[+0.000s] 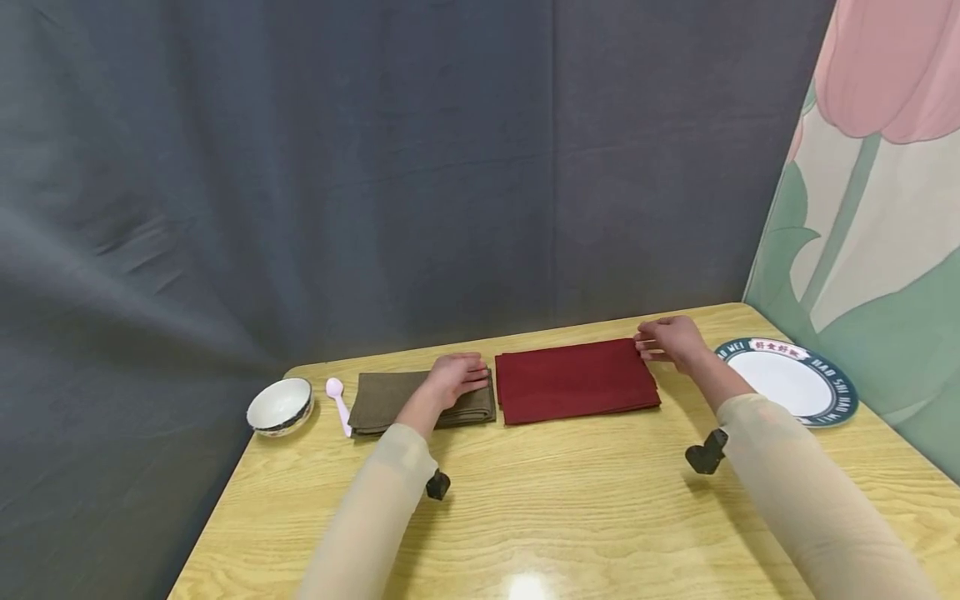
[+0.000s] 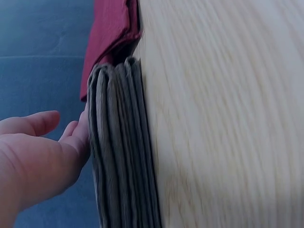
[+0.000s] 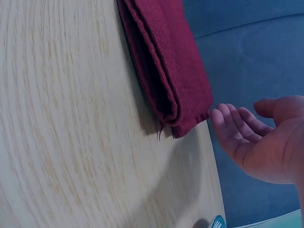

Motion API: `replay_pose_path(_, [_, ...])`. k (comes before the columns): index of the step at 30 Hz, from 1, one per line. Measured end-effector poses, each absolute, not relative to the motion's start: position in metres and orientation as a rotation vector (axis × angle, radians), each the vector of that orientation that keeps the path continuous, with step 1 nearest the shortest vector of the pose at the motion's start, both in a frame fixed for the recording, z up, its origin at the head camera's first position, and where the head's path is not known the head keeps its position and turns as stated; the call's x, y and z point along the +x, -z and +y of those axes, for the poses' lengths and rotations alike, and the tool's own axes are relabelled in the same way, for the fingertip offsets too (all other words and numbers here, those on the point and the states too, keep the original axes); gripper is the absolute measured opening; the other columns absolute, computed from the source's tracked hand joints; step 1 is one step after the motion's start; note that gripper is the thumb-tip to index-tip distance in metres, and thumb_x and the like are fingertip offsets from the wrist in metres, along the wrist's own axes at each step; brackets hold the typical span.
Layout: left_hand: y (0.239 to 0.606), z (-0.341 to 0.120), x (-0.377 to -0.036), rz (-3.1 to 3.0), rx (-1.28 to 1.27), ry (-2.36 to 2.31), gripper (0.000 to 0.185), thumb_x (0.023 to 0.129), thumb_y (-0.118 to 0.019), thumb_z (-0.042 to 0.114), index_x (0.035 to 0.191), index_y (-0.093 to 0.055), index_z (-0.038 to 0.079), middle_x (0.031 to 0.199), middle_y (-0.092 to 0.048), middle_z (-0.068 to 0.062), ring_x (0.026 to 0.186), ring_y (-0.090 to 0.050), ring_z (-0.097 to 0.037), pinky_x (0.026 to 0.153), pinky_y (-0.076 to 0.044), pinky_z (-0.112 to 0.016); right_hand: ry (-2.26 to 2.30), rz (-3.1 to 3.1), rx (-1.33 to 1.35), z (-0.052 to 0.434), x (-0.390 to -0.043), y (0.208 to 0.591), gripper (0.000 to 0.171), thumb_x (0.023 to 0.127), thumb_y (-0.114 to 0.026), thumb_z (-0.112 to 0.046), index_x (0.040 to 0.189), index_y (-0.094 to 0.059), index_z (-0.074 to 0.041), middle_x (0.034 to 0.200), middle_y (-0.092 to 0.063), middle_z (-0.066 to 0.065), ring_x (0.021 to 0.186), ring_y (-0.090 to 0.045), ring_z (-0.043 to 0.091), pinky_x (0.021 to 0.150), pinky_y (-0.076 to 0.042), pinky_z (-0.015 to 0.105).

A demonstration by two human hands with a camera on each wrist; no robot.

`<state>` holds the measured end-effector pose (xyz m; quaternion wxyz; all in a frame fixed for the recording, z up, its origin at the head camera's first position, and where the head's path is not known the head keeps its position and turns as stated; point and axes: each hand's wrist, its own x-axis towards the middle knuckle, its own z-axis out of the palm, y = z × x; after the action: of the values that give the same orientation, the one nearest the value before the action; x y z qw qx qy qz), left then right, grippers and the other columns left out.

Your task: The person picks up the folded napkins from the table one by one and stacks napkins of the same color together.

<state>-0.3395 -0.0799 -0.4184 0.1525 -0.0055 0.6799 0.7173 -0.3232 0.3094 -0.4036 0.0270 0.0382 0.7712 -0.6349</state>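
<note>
A folded brown cloth (image 1: 386, 397) lies on the left half of the table, its stacked layers showing in the left wrist view. My left hand (image 1: 453, 379) rests on its right part with fingers nearly straight, pointing toward the red cloth. That folded dark red cloth (image 1: 573, 381) lies flat just to the right, close beside the brown one. At its far right corner hovers my right hand (image 1: 675, 340), fingers slightly bent and the thumb apart. In the right wrist view its fingertips (image 3: 217, 114) are at the edge of the red cloth, with nothing pinched between them.
A white bowl (image 1: 279, 405) with a patterned outside stands at the table's left edge, and a pale pink spoon (image 1: 340, 407) lies between it and the brown cloth. At the right is a white plate (image 1: 780, 382) with a dark lettered rim. A grey curtain (image 1: 450, 167) hangs behind the table.
</note>
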Motion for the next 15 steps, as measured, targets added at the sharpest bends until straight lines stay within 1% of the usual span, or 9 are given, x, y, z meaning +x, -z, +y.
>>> replay_pose_path(2, [0.417, -0.084, -0.339, 1.959, -0.010, -2.051, 0.044, 0.106, -0.048, 0.003, 0.148, -0.042, -0.009, 0.144, -0.048, -0.032, 0.132, -0.051, -0.041, 0.105, -0.047, -0.046, 1.980, 2.378, 0.109, 0.308, -0.324, 0.403, 0.043, 0.108, -0.047, -0.017, 0.135, -0.045, 0.018, 0.094, -0.070, 0.002, 0.085, -0.070, 0.010, 0.085, -0.058, 0.036])
replay_pose_path(5, [0.416, -0.091, -0.338, 1.962, -0.009, -2.049, 0.043, 0.106, -0.049, 0.005, 0.148, -0.044, -0.007, 0.142, -0.051, -0.029, 0.130, -0.052, -0.040, 0.103, -0.048, -0.047, 1.985, 2.378, 0.075, 0.304, -0.325, 0.402, 0.041, 0.108, -0.048, -0.016, 0.133, -0.047, 0.016, 0.095, -0.070, 0.002, 0.085, -0.070, 0.011, 0.085, -0.058, 0.035])
replay_pose_path(7, [0.416, -0.095, -0.337, 1.974, -0.002, -2.041, 0.043, 0.106, -0.050, 0.006, 0.147, -0.045, -0.006, 0.142, -0.053, -0.028, 0.129, -0.053, -0.039, 0.103, -0.048, -0.047, 1.978, 2.395, 0.042, 0.300, -0.325, 0.402, 0.041, 0.108, -0.048, -0.017, 0.133, -0.049, 0.016, 0.098, -0.070, 0.006, 0.085, -0.070, 0.012, 0.085, -0.058, 0.037])
replay_pose_path(8, [0.416, -0.097, -0.336, 1.979, 0.001, -2.040, 0.043, 0.106, -0.050, 0.007, 0.147, -0.046, -0.005, 0.141, -0.053, -0.028, 0.129, -0.054, -0.039, 0.103, -0.048, -0.048, 1.967, 2.409, 0.031, 0.296, -0.325, 0.402, 0.042, 0.108, -0.048, -0.017, 0.133, -0.049, 0.016, 0.103, -0.070, 0.011, 0.086, -0.070, 0.013, 0.085, -0.058, 0.037])
replay_pose_path(10, [0.416, -0.101, -0.335, 1.985, 0.015, -2.039, 0.042, 0.107, -0.051, 0.009, 0.146, -0.047, -0.005, 0.140, -0.054, -0.028, 0.128, -0.054, -0.039, 0.102, -0.049, -0.048, 1.944, 2.439, 0.015, 0.288, -0.323, 0.398, 0.044, 0.108, -0.049, -0.019, 0.133, -0.050, 0.017, 0.106, -0.069, 0.014, 0.088, -0.071, 0.014, 0.086, -0.058, 0.037])
replay_pose_path(12, [0.415, -0.103, -0.332, 1.993, 0.036, -2.037, 0.042, 0.107, -0.052, 0.011, 0.146, -0.048, -0.005, 0.140, -0.053, -0.028, 0.128, -0.054, -0.040, 0.102, -0.049, -0.049, 1.906, 2.476, -0.007, 0.279, -0.320, 0.394, 0.047, 0.108, -0.050, -0.022, 0.134, -0.050, 0.017, 0.114, -0.068, 0.020, 0.094, -0.071, 0.019, 0.087, -0.058, 0.039])
replay_pose_path(14, [0.413, -0.105, -0.330, 2.009, 0.067, -2.027, 0.043, 0.108, -0.052, 0.014, 0.146, -0.047, -0.005, 0.141, -0.052, -0.029, 0.128, -0.053, -0.040, 0.101, -0.049, -0.049, 1.876, 2.498, -0.030, 0.270, -0.317, 0.389, 0.049, 0.108, -0.051, -0.024, 0.135, -0.050, 0.017, 0.122, -0.065, 0.025, 0.104, -0.069, 0.026, 0.089, -0.057, 0.040])
replay_pose_path(15, [0.412, -0.106, -0.329, 2.018, 0.084, -2.018, 0.044, 0.108, -0.052, 0.016, 0.146, -0.047, -0.004, 0.142, -0.051, -0.029, 0.129, -0.053, -0.041, 0.100, -0.050, -0.049, 1.866, 2.506, -0.046, 0.266, -0.316, 0.387, 0.050, 0.108, -0.051, -0.025, 0.136, -0.051, 0.016, 0.123, -0.065, 0.026, 0.109, -0.067, 0.031, 0.090, -0.056, 0.042])
